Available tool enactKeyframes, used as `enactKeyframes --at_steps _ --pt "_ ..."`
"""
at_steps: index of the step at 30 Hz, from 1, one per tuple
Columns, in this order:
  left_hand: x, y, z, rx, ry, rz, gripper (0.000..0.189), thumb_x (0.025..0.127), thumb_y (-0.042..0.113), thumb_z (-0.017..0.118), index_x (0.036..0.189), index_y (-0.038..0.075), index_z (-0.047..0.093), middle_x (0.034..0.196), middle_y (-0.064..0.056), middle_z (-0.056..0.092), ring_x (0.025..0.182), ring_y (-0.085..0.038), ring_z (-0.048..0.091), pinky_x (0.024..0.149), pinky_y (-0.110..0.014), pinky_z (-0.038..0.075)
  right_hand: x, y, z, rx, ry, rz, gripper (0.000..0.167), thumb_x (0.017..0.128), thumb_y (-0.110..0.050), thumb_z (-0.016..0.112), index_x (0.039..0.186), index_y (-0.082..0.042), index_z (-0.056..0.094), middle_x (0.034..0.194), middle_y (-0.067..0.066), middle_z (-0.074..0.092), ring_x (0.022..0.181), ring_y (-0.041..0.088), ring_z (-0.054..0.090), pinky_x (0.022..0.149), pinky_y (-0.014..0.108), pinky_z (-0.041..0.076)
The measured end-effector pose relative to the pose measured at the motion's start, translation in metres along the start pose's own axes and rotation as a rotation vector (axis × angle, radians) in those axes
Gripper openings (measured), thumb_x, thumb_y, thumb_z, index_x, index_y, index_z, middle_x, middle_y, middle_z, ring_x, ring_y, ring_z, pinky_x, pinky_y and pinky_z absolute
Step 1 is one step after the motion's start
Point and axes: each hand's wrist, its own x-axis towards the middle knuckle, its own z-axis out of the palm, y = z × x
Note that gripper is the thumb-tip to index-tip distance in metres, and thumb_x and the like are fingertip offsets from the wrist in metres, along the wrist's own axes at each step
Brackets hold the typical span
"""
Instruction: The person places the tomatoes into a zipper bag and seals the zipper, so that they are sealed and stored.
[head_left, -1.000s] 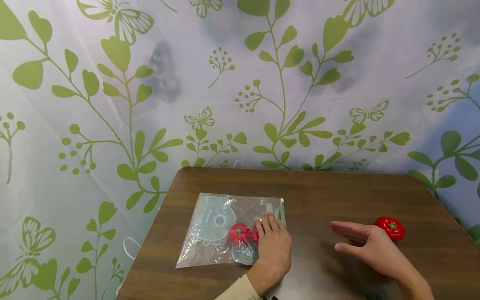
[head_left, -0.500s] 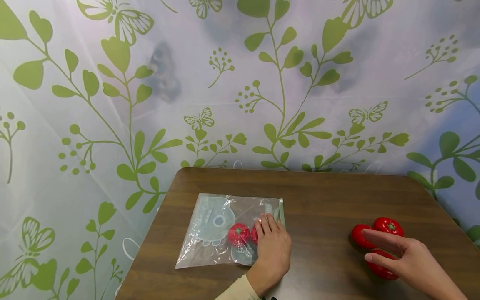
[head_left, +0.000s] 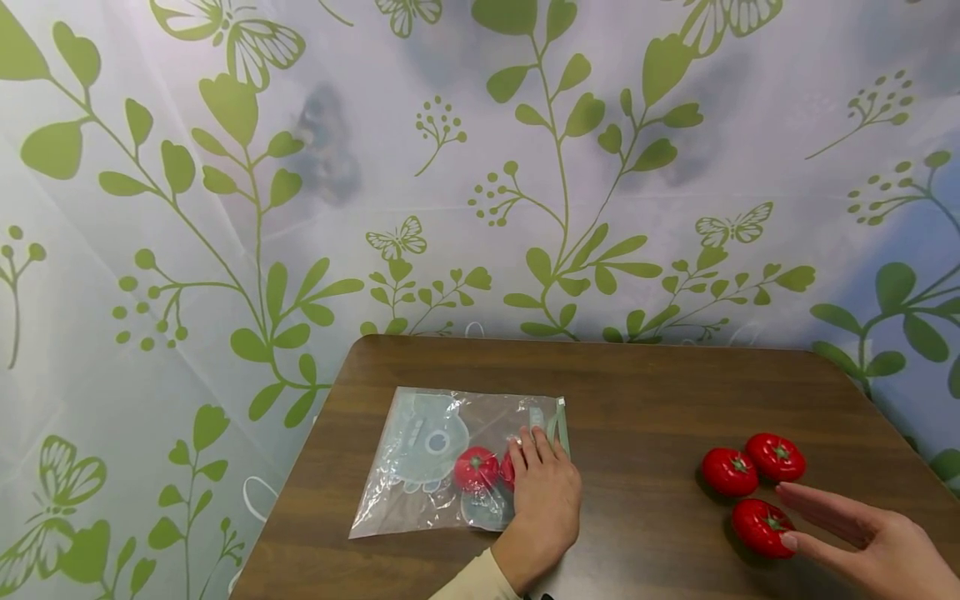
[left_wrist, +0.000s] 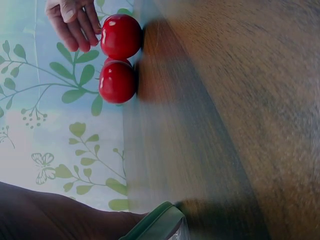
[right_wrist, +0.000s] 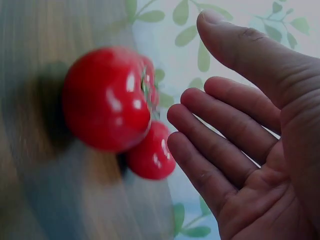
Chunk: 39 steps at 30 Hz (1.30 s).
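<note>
My left hand [head_left: 542, 496] lies with extended fingers on a clear zip bag [head_left: 378, 512], over its right part by the green closure strip [left_wrist: 155, 220]. Inside the bag a red tomato [head_left: 476, 469] shows, and a second one is partly covered by my fingers. To the right, three glossy red tomatoes with green stem ends sit close together: a left one [head_left: 730, 472], a back one [head_left: 776, 457] and a front one [head_left: 762, 528]. My right hand [right_wrist: 255, 150] hovers beside the front tomato, fingers extended and thumb apart, holding nothing.
The brown wooden table [head_left: 637, 400] ends at a curtain [head_left: 450, 192] printed with green leaves and butterflies. A white cord loop [head_left: 258, 500] hangs past the table's left edge. Pale blue printing [head_left: 427, 442] covers part of the bag.
My right hand has moved right and toward me, from left of the tomatoes across them, uncovering all three. My left hand has stayed on the bag.
</note>
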Motion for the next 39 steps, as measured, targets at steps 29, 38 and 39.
enactKeyframes --at_steps 29,38,39 --pt "0.0 0.0 -0.001 -0.007 -0.017 0.018 0.057 0.095 0.031 0.08 0.149 0.016 0.069 0.156 -0.017 0.063 0.149 -0.041 0.057 0.124 -0.055 0.044 0.01 0.053 0.019 0.066 -0.111 0.14 0.104 0.094 -0.054 0.085 0.159 0.014 0.042 0.156 0.038 0.052 0.099 -0.011 0.068 0.078 0.021 0.062" --pt "0.0 0.0 -0.002 0.001 -0.015 0.022 0.057 0.095 0.032 0.082 0.149 0.017 0.07 0.156 -0.016 0.064 0.148 -0.04 0.057 0.124 -0.055 0.045 0.009 0.041 0.022 0.096 -0.113 0.162 0.098 0.095 -0.049 0.085 0.158 0.015 0.044 0.152 0.037 0.057 0.106 0.017 0.081 0.078 0.025 0.064" --pt "0.0 0.0 -0.002 0.0 -0.016 0.022 0.059 0.094 0.032 0.083 0.149 0.017 0.07 0.156 -0.016 0.063 0.149 -0.041 0.057 0.124 -0.055 0.044 0.009 0.041 0.023 0.092 -0.109 0.165 0.098 0.095 -0.049 0.085 0.158 0.015 0.045 0.151 0.036 0.058 0.104 0.014 0.081 0.078 0.025 0.064"
